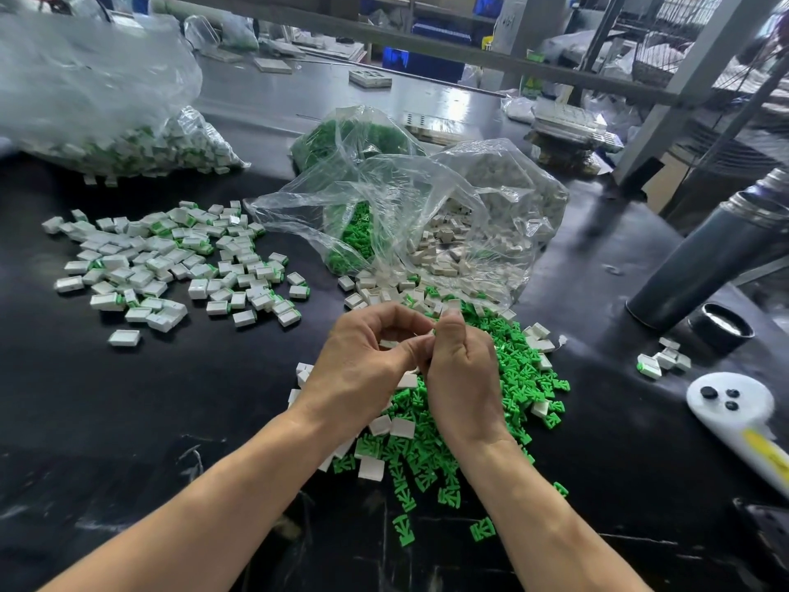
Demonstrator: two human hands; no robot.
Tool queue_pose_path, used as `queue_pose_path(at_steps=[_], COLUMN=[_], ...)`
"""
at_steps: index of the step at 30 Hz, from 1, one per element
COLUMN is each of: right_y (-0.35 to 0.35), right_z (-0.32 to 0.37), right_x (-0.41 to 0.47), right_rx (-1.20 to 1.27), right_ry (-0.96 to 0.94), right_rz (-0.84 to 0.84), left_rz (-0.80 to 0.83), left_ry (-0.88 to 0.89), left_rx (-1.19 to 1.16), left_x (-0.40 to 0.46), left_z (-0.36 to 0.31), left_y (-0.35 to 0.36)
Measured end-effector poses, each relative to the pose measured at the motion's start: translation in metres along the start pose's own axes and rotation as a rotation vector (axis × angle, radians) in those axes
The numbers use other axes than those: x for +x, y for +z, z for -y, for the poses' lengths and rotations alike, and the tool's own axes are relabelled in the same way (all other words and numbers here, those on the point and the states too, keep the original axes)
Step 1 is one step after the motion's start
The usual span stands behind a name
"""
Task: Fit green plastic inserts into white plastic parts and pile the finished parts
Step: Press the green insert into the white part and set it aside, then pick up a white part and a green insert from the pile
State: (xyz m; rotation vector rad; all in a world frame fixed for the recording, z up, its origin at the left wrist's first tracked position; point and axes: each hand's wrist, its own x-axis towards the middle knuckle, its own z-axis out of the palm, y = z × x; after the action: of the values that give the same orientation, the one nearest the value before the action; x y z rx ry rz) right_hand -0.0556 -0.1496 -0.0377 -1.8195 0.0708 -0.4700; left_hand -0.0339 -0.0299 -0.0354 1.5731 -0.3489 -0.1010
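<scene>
1. Fingers (410,335) of left hand (363,361) and right hand (463,378) curled together, pinching one small white part (420,334) between them — mostly hidden.
2. Likely light, stiff, slick; best pinched by the flat sides.
3. Loose green inserts (516,378) heaped on desk (149,420) beneath.
4. Finished parts (170,262) piled left; clear bags (427,215) beyond — more stock.

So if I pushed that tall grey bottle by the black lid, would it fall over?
Probably it could tip: the grey bottle looks tall and narrow on the black table. Once down, its round body would likely roll. Its cap is off, so anything inside might spill.
</scene>
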Motion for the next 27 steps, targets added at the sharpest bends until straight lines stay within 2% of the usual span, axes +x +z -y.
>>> queue_pose_path(at_steps=[20, 23, 27], right_y=[-0.006, -0.017, -0.021], right_z=[0.001, -0.001, -0.002], right_x=[0.000, 0.001, 0.001], right_rx=[0.012, 0.021, 0.005], right_ry=[0.032, -0.013, -0.066], right_rz=[0.032, 0.039, 0.089], left_rz=[-0.022, -0.074, -0.065], left_ry=[0.013, 0.021, 0.040], left_rx=[0.026, 0.014, 0.031], left_x=[-0.001, 0.001, 0.002], left_z=[-0.008, -0.010, -0.010], left_y=[-0.007, -0.012, -0.016])
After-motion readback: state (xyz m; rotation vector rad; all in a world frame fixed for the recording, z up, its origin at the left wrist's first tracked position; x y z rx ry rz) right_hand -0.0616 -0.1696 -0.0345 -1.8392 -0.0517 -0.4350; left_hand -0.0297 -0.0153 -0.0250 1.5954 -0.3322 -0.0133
